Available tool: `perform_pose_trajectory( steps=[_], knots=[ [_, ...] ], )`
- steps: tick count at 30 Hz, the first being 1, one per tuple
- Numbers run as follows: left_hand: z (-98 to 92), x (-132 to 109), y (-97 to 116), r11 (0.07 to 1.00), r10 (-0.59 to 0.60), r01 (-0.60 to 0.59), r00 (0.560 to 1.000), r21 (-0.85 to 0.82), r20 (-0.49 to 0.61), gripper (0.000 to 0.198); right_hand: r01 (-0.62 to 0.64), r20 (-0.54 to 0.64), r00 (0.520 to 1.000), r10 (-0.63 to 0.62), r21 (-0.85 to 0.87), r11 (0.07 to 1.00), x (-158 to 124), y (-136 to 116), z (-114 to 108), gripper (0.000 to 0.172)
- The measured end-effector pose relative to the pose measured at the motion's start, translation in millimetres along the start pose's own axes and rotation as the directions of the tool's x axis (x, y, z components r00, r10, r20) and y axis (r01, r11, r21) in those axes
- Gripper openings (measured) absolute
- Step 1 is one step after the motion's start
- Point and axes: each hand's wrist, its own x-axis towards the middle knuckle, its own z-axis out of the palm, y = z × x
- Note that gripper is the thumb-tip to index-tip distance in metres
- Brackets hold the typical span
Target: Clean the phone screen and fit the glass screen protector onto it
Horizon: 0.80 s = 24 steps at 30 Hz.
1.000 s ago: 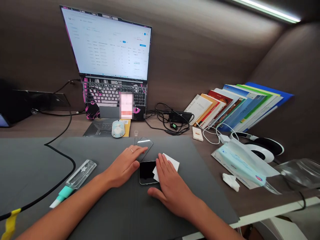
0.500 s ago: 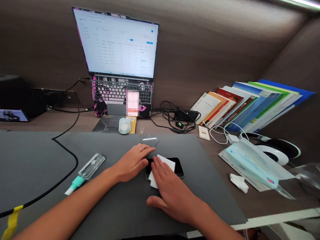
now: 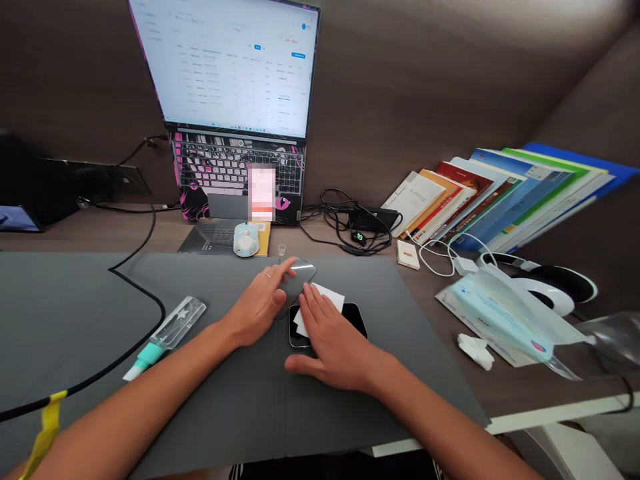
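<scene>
A black phone point(image 3: 356, 321) lies flat on the grey desk mat point(image 3: 240, 413). My right hand point(image 3: 333, 340) rests palm down over it, fingers stretched out and pressing a folded white wipe point(image 3: 331, 297) against the screen. The thumb is spread away, off the phone's near edge. Just left of the phone is my left hand point(image 3: 260, 297), fingers extended and thumb apart. Its fingertips lie over a clear glass sheet point(image 3: 303, 269), which is partly hidden beneath the hand. Further left, a clear spray bottle point(image 3: 181, 323) with a teal neck lies on its side.
Behind the mat stand an open laptop point(image 3: 235, 73) and a mouse point(image 3: 246, 240). Tangled cables point(image 3: 345, 220) lie beside it. On the right are leaning books point(image 3: 480, 193), headphones point(image 3: 550, 287), a light-blue packet point(image 3: 500, 313) and a crumpled tissue point(image 3: 476, 351). A black cable point(image 3: 125, 353) crosses the left side.
My right hand has slid the wipe toward the phone's far left part. My left hand has shifted left, off the phone's edge and over the glass sheet. The view has tilted slightly.
</scene>
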Motion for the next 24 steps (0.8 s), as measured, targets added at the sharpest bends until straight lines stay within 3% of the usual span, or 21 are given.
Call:
perform_pose_trajectory(
  steps=[5, 12, 19, 24],
  knots=[
    [1.3, -1, -3, 1.0, -0.023, 0.022, 0.998, -0.015, -0.065, 0.08, 0.104, -0.06, 0.993, -0.102, 0.033, 0.994, 7, -15, 11, 0.115],
    [-1.0, -2, -3, 1.0, -0.019, 0.019, 1.0, 0.003, 0.016, 0.078, 0.17, -0.084, 0.982, -0.168, 0.021, 0.985, -17, -19, 16, 0.106],
    [-1.9, -1, 3, 0.999, -0.02, 0.018, 0.999, 0.04, 0.05, 0.08, -0.014, -0.038, 0.999, 0.013, -0.042, 0.999, -55, 14, 8, 0.098],
    [-0.9, -1, 6, 0.998, -0.011, 0.008, 0.998, 0.059, 0.058, 0.076, -0.059, -0.07, 0.996, 0.055, -0.062, 0.996, -60, 33, 8, 0.095]
  ],
)
